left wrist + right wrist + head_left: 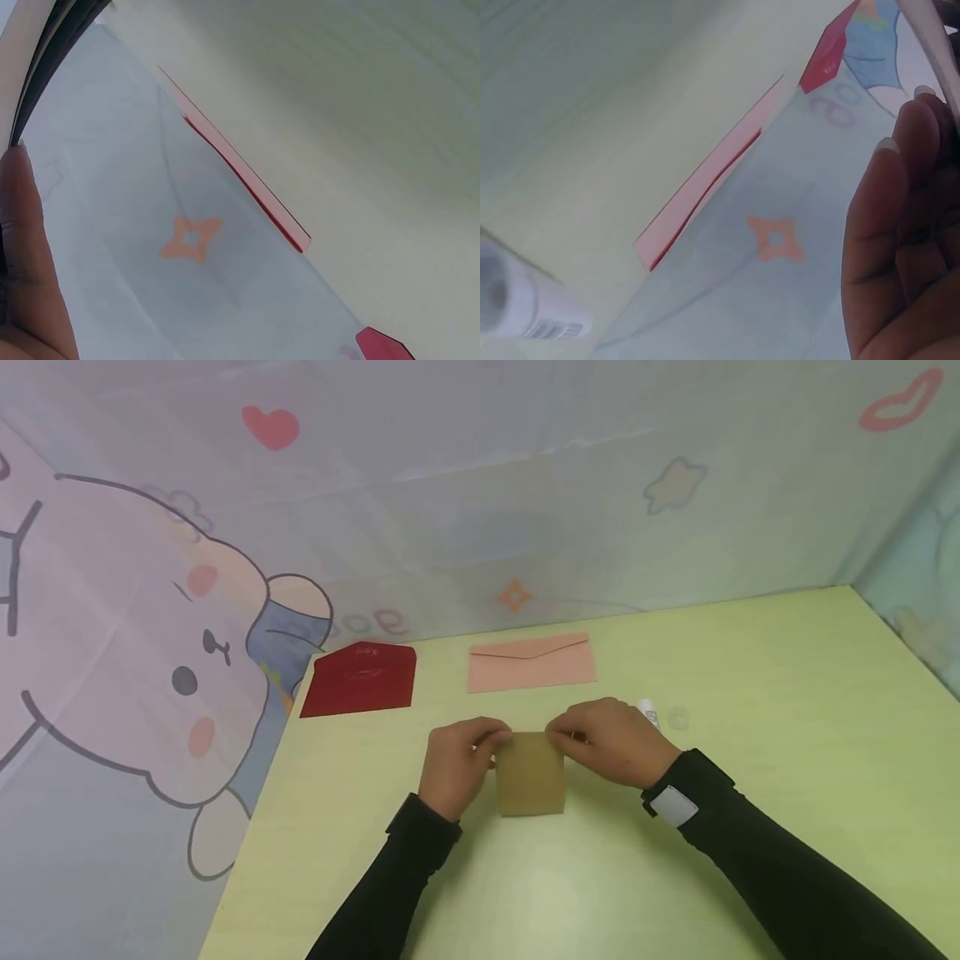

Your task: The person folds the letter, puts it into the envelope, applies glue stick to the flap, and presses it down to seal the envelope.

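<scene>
Just below centre of my head view, a brown kraft-paper rectangle [530,777] is pinched at its upper corners by the left hand [462,766] and right hand [617,742]; I see a pink envelope [532,667] mid-frame, a red envelope [362,681] left of centre, a white tube [647,708] right.

Some kind of curtained-off tabletop setup, can't tell if it's home or studio. Cartoon-print cloth [450,485] hangs beyond the fingers [877,202], pale table [750,677] below them.

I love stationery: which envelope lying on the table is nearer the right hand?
The pink envelope, beyond the held brown paper; the red envelope lies farther left, at the edge of the table.
</scene>
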The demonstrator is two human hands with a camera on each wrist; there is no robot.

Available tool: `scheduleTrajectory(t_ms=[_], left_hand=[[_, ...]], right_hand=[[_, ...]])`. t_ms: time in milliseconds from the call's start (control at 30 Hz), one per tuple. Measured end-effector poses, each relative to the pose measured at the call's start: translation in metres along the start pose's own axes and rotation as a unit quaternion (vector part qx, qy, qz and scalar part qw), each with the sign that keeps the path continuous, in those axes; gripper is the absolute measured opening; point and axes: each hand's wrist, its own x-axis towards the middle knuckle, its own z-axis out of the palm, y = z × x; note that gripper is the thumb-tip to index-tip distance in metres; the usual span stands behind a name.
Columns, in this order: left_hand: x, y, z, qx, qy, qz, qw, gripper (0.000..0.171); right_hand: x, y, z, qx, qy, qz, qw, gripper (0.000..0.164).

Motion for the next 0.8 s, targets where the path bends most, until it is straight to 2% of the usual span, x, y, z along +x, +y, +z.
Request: scheduleTrajectory(t_ms=[100, 267, 533, 667, 800], left_hand=[[0.000, -0.001, -0.003, -0.010, -0.002, -0.014, 0.9998, 0.012], [0.001, -0.002, -0.002, -0.007, -0.009, -0.008, 0.9999, 0.012], [0.001, 0.001, 0.003, 0.005, -0.027, 0.051, 0.9983, 0.012], [0.002, 0.002, 0.000, 0.002, -0.016, 0.048, 0.9987, 0.011], [0.003, 0.001, -0.002, -0.021, -0.001, 0.022, 0.9995, 0.010]], right_hand=[[-0.005, 0.005, -0.004, 0.012, 0.004, 0.007, 1.000, 0.017], [-0.002, 0.003, -0.005, 0.003, 0.006, 0.012, 1.000, 0.016], [0.021, -0.019, 0.000, -0.041, -0.025, -0.034, 0.998, 0.019], [0.018, -0.017, -0.003, -0.037, -0.024, -0.026, 0.999, 0.023], [0.011, -0.007, -0.005, 0.010, -0.005, -0.006, 1.000, 0.021]])
